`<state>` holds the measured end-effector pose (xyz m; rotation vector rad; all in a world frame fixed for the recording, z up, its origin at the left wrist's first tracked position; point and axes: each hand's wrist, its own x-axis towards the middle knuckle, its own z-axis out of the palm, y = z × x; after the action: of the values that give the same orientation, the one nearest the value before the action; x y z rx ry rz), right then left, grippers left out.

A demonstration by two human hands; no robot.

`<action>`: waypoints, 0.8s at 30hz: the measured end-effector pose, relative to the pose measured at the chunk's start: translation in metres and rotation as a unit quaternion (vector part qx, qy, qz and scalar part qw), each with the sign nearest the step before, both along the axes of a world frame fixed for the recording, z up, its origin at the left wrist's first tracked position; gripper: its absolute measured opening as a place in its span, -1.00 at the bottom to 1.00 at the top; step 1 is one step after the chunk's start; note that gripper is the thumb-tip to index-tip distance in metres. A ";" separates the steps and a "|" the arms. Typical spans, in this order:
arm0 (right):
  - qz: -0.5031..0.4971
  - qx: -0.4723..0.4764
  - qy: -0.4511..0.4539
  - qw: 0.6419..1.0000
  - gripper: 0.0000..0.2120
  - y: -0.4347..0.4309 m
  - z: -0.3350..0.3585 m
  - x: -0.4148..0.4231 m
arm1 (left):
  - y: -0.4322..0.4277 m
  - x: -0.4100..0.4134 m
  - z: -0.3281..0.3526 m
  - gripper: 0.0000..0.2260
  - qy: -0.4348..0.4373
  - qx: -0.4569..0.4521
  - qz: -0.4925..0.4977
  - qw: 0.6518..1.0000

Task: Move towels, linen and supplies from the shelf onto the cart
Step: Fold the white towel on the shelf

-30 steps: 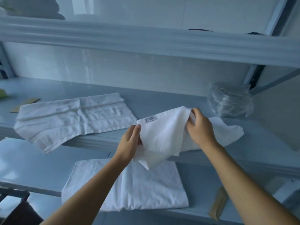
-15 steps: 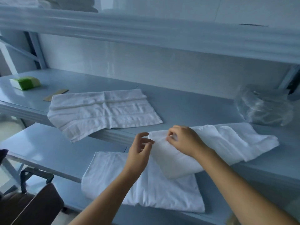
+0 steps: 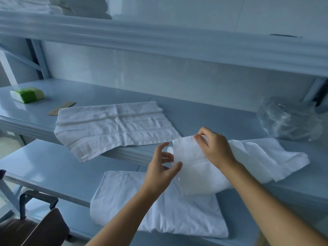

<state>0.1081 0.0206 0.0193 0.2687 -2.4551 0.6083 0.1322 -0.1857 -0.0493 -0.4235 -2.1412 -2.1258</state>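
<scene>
Pinches the upper left corner of the white linen cloth (image 3: 257, 157) with the right hand (image 3: 215, 150), fingers curled over the fold. Holds the left hand (image 3: 159, 172) spread wide just left of that same end, thumb touching the near edge, no closed grip to be seen. Lies rumpled along the front lip of the middle shelf (image 3: 213, 119), long axis running left to right, near part drooping over the lip toward the folded sheet (image 3: 177, 219) on the shelf below. Sits with both hands at its left end, with the right-hand tail well away from either. Nearer hand for that loose tail: the right. Likely needs gathering toward the left before 1 lift. Leaves the folded towel (image 3: 113, 126) to the left, untouched, and a clear plastic bag (image 3: 289, 119) behind the tail
</scene>
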 end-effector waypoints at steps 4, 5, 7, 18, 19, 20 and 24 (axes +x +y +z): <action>-0.035 0.012 -0.037 0.999 -0.74 -0.003 0.006 -0.023 | -0.004 -0.011 0.006 -0.44 -0.031 0.011 -0.010 0.999; -0.024 0.024 -0.081 0.996 -0.73 -0.004 -0.002 -0.025 | -0.004 -0.011 0.003 -0.43 -0.031 -0.006 -0.005 0.999; -0.004 0.045 -0.164 0.985 -0.72 -0.007 -0.019 -0.021 | -0.003 -0.011 -0.007 -0.43 -0.032 -0.034 0.000 0.999; 0.013 0.050 -0.227 0.973 -0.86 -0.010 -0.028 -0.014 | -0.003 0.001 -0.030 -0.71 -0.029 -0.086 0.065 0.994; 0.014 0.058 -0.230 0.971 -0.84 -0.009 -0.027 -0.013 | -0.002 0.004 -0.034 -0.69 -0.032 -0.090 0.056 0.994; 0.015 0.065 -0.223 0.973 -0.82 -0.009 -0.027 -0.013 | 0.000 0.007 -0.036 -0.67 -0.035 -0.085 0.039 0.995; 0.022 0.070 -0.163 0.984 -0.84 -0.010 -0.024 -0.011 | 0.008 0.014 -0.036 -0.52 -0.016 -0.025 -0.031 0.999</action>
<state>0.0971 0.0102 -0.0049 0.3001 -2.8199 0.5334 0.1464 -0.1777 -0.0848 -0.4696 -2.2305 -2.1302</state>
